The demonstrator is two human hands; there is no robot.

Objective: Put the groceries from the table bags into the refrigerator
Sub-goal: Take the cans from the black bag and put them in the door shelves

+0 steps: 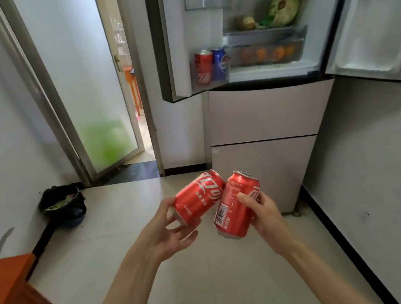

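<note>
1. The left hand holds a red cola can by its lower end, thumb on the near side and fingers spread beneath it; the can lies tilted, its top pointing up and to the right.
2. White script lettering runs along that can's side; it is not in Latin letters and I cannot read it.
3. The right hand grips a second red can, fingers curled round its right side and thumb across the front. This can leans left, its top touching or just beside the first can.
4. The second can shows a white barcode panel near its lower end and fine white print too small to read.
5. Both cans are held above the tiled floor, in front of the refrigerator, whose upper doors stand open.
6. In the left door's bottom bin stand a red can in the door with the same white script and a blue can with a round emblem, side by side.
7. Inside, a shelf carries a cut green fruit and a small brown round item; the clear drawer below holds orange fruits.
8. An orange-brown table corner sits at lower left.
</note>
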